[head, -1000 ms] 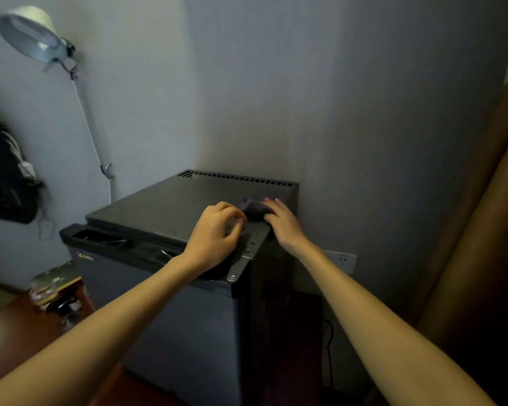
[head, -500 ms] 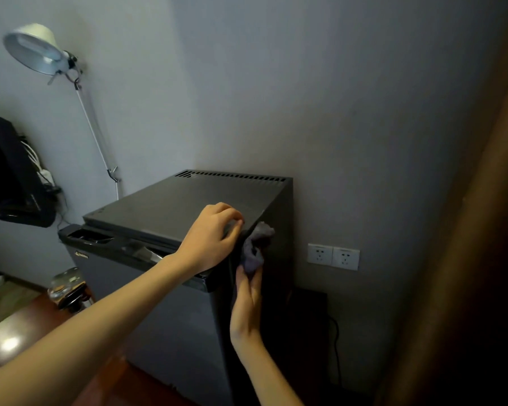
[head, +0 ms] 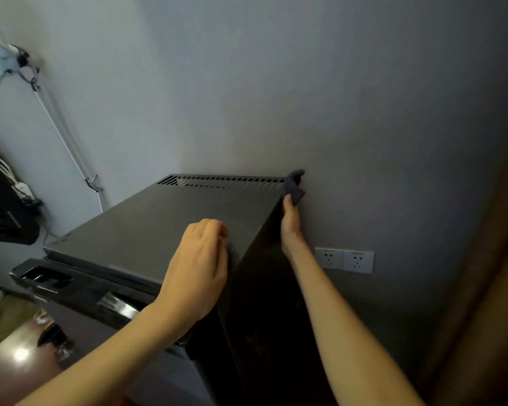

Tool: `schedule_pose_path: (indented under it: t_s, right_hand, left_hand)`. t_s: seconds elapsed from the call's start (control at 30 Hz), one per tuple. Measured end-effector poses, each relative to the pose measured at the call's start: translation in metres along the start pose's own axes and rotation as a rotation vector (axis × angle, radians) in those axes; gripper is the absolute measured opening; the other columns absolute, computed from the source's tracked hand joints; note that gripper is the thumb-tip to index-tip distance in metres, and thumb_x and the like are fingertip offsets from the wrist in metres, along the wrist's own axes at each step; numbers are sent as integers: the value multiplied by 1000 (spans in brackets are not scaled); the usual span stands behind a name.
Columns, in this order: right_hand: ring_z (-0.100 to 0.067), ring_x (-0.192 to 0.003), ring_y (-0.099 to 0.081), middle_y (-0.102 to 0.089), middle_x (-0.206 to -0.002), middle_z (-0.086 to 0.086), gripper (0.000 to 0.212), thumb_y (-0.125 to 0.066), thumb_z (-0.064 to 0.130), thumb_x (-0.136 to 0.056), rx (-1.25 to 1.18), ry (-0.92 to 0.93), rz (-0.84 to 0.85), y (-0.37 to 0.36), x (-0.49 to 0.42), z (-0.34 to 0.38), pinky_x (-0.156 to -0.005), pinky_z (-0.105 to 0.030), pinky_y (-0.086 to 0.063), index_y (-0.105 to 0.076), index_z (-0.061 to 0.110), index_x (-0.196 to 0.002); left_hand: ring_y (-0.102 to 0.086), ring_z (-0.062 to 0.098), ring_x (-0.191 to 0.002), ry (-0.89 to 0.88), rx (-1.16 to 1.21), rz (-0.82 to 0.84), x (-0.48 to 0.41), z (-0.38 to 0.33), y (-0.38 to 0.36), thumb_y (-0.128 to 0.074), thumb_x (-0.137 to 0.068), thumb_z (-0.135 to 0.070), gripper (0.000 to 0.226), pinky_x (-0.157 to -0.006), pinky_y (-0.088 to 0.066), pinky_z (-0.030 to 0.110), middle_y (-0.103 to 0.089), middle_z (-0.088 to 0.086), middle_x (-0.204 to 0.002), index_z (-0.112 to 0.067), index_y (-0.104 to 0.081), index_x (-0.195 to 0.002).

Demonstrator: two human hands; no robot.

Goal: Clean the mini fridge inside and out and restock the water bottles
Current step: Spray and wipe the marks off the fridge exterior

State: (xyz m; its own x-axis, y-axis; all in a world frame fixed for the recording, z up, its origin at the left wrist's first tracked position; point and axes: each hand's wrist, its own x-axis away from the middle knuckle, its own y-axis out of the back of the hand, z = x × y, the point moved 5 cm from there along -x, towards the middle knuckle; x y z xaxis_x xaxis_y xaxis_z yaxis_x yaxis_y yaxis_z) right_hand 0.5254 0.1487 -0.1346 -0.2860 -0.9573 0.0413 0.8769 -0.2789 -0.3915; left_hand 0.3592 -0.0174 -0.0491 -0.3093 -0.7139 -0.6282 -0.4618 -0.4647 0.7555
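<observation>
Fridge [head: 165, 230] door [head: 79, 288] shut, inside and bottles unseen; right hand [head: 289, 227] grips cloth [head: 294, 189] against side panel [head: 264, 288]; left hand [head: 197, 273] curled, empty, on top; outside wipe seems under way

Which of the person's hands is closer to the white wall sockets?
Right. The right hand, holding a dark cloth against the side of the black mini fridge, is just up-left of the white wall sockets; the left hand rests on the fridge's top edge, farther left.
</observation>
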Motion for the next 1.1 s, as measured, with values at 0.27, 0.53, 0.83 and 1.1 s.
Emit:
schedule_pose_path:
  t_s: [0.27, 0.53, 0.83, 1.1]
  right_hand:
    - [-7, -137, -24, -46, -142, -11, 39, -52, 23, -89, 482, 552, 291, -29, 108, 24, -116, -25, -17, -60, 6, -123]
    - [-4, -133, -35, -51, -139, 4, 47, -38, 33, -89, 832, 673, 611, -40, 195, 33, -114, -26, -8, -56, 19, -130]
    - [-27, -135, -38, -45, -144, -15, 37, -44, 17, -98, 909, 358, 345, -26, 21, 63, -108, -29, -26, -53, 5, -132]
    - [-25, -136, -36, -44, -144, -17, 39, -48, 12, -97, 648, 384, 232, -14, 68, 52, -106, -20, -23, -49, -2, -133]
  left_hand:
    - [-43, 22, -83, 57, -16, -108, 1, 1, 7, -28, -90, -23, 26, -73, -35, 32, -48, 8, -92, -6, -47, -95]
    - [-44, 21, -88, 95, 7, -222, 7, -5, 25, -26, -95, -27, 30, -77, -35, 29, -46, 8, -101, -5, -47, -102]
    - [-41, 22, -80, 161, -20, -166, 8, -2, 21, -27, -95, -21, 23, -73, -38, 39, -44, 8, -93, -6, -45, -98]
    - [-41, 25, -82, 201, -5, -133, 6, 3, 16, -29, -87, -16, 24, -72, -33, 33, -45, 11, -94, -4, -46, -99]
